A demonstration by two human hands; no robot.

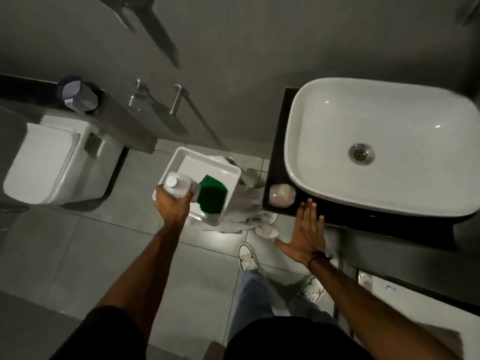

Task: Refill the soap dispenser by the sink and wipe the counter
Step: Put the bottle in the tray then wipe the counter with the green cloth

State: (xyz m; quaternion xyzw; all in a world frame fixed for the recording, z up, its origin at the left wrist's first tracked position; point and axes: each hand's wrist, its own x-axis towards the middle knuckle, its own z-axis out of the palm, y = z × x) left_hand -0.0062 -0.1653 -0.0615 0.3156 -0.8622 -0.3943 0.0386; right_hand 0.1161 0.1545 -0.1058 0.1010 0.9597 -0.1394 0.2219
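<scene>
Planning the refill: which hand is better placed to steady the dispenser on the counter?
Right. The right hand is open and empty beside the dispenser at the counter corner; the left hand is busy gripping the bottle over the tray.

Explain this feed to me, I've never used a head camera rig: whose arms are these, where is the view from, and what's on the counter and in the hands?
One wide camera on a person's head looks down, so both arms are theirs. The left hand grips a white capped bottle over a white tub holding a green sponge. The right hand is open and empty, by the dark counter edge. On the counter sit a white basin and a small pinkish soap dispenser. A toilet stands left; cloth lies on the floor.
</scene>
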